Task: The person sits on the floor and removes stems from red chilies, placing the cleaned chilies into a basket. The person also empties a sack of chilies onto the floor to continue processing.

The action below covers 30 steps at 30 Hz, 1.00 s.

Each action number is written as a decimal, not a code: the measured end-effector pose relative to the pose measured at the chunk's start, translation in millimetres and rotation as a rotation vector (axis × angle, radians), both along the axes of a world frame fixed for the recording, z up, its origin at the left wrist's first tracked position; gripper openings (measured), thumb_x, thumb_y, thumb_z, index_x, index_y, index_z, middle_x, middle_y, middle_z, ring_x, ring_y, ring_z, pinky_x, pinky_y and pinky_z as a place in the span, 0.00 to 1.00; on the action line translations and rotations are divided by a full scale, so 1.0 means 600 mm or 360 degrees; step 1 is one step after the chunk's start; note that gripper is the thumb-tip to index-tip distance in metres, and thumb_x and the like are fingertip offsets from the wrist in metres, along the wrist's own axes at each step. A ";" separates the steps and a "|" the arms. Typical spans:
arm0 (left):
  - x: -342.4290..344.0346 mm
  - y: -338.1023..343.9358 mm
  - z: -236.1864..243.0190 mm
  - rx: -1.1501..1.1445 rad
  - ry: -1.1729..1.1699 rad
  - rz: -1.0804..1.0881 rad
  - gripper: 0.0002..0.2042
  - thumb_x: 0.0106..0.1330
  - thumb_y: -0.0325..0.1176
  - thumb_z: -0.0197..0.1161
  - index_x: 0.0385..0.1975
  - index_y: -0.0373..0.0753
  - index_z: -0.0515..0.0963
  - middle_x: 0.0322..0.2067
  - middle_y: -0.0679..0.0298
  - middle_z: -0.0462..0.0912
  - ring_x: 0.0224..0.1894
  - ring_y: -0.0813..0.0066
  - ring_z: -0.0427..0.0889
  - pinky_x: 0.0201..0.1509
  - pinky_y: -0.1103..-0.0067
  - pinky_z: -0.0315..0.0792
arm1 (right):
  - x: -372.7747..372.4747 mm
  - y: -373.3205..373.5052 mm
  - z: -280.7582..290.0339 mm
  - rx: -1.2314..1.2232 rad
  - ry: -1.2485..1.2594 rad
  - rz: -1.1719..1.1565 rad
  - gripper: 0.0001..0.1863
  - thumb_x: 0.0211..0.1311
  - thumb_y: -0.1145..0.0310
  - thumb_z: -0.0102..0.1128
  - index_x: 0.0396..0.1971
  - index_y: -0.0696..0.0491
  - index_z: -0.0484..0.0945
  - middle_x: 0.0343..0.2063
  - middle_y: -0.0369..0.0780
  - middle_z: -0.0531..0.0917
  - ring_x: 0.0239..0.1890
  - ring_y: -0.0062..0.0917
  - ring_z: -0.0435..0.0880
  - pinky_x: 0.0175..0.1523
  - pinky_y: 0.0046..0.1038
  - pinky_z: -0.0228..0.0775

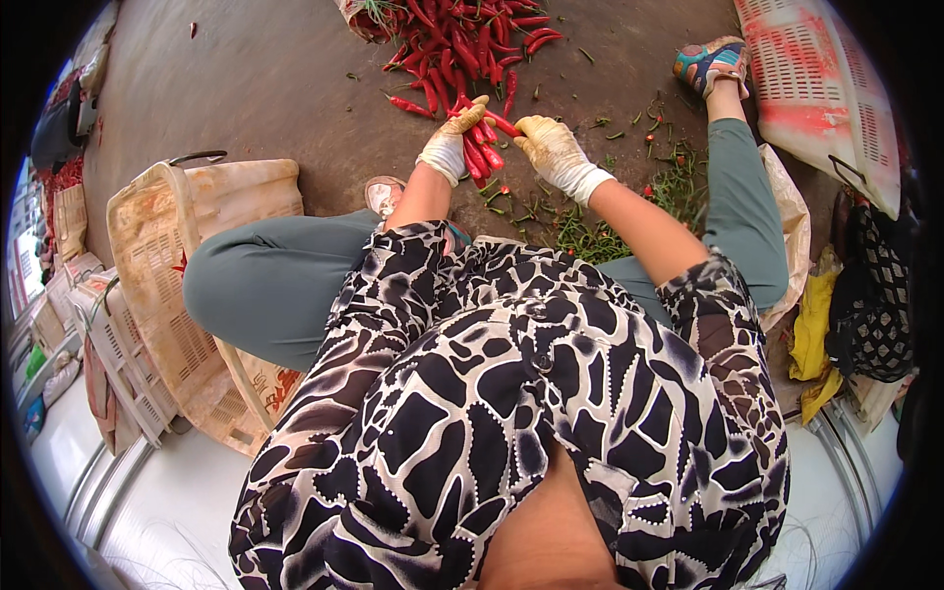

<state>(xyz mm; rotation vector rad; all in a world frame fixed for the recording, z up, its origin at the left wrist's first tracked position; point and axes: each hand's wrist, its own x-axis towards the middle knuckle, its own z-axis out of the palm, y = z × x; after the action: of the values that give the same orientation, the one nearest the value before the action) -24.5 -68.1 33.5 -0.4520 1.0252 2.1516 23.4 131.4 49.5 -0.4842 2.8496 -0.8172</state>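
Observation:
My left hand [448,147], in a stained whitish work glove, is closed around a bunch of red chili peppers [479,157] whose ends hang below the fingers. One red chili pepper [502,125] sticks out of this bunch toward the right. At its outer end my right hand [553,154], gloved the same way, pinches with curled fingers; the fingertips partly hide that end. Just beyond both hands, a heap of red chili peppers [462,44] lies on the floor, with a few loose ones at its near edge.
Green stems [580,231] litter the dark floor [265,74] between my legs. A dirty pale plastic crate [231,182] stands by my left knee. Another crate [801,79], smeared red, is at the far right. A yellow cloth or bag [814,329] lies right of my thigh.

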 end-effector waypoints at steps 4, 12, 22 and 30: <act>-0.005 0.026 0.024 -0.0191 0.0145 -0.0210 0.20 0.60 0.37 0.63 0.51 0.37 0.74 0.29 0.61 0.81 0.26 0.75 0.77 0.32 0.81 0.73 | 0.007 -0.006 0.006 0.0023 -0.0624 -0.0357 0.15 0.64 0.56 0.50 0.34 0.53 0.76 0.31 0.45 0.80 0.38 0.45 0.78 0.44 0.40 0.69; 0.011 0.079 0.023 -0.0184 -0.0024 0.0286 0.12 0.56 0.36 0.69 0.36 0.39 0.79 0.26 0.62 0.82 0.25 0.71 0.78 0.30 0.75 0.73 | -0.011 0.047 0.005 -0.1057 -0.1737 -0.1139 0.17 0.67 0.60 0.48 0.30 0.57 0.80 0.14 0.32 0.72 0.15 0.15 0.64 0.22 0.21 0.58; 0.022 0.078 0.011 -0.0118 -0.0129 0.0304 0.15 0.60 0.33 0.64 0.46 0.39 0.76 0.33 0.60 0.81 0.32 0.68 0.80 0.37 0.72 0.77 | 0.008 -0.007 0.060 -0.1013 -0.1060 -0.0642 0.13 0.61 0.60 0.60 0.32 0.57 0.79 0.23 0.34 0.80 0.27 0.16 0.73 0.35 0.23 0.67; 0.014 0.095 0.050 0.0262 -0.0115 0.0310 0.14 0.61 0.33 0.63 0.46 0.38 0.76 0.33 0.63 0.80 0.28 0.69 0.79 0.32 0.74 0.76 | 0.002 0.019 0.084 -0.1650 -0.1017 -0.0717 0.10 0.60 0.64 0.61 0.27 0.55 0.81 0.17 0.33 0.78 0.19 0.18 0.72 0.27 0.21 0.63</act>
<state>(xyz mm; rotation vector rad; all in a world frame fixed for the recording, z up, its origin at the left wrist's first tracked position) -16.0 -11.3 63.3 -0.5656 0.7841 2.3517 24.5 142.8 99.8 0.3290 1.7765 -2.0535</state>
